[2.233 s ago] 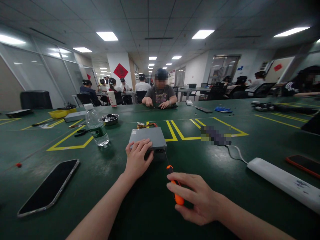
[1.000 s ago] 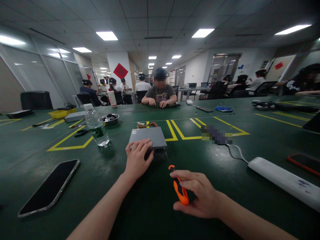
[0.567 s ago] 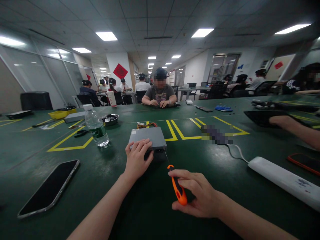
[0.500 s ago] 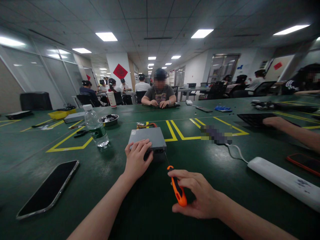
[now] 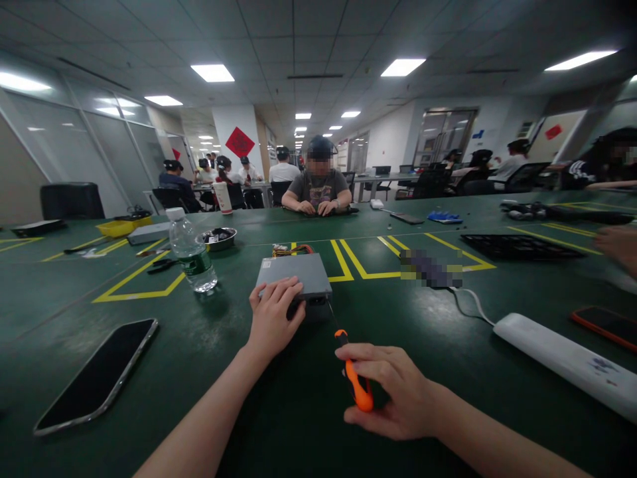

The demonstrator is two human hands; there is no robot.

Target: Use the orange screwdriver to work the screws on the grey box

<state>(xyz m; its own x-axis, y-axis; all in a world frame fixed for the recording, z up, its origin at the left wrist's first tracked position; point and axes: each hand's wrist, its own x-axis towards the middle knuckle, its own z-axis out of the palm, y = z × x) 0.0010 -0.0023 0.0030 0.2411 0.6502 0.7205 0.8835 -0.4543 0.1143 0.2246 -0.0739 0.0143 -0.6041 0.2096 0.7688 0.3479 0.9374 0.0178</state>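
A grey metal computer power supply lies on the green table, with coloured wires at its far side. My left hand grips its near left corner, fingers over the top and thumb against the front. In my right hand is an orange and black screwdriver, held by its handle between fingers and thumb. Its thin shaft points up and away, the tip meeting the near right corner of the power supply. Whether the tip sits in a screw is too small to tell.
A water bottle and a metal bowl of small parts stand left. A phone lies near left, a white power strip right. A co-worker's hand is at the right edge; a person sits opposite.
The screwdriver handle has turned between my right fingers, and that hand has shifted slightly. My left hand stays put. At right, the co-worker's hand has moved away from the black panel.
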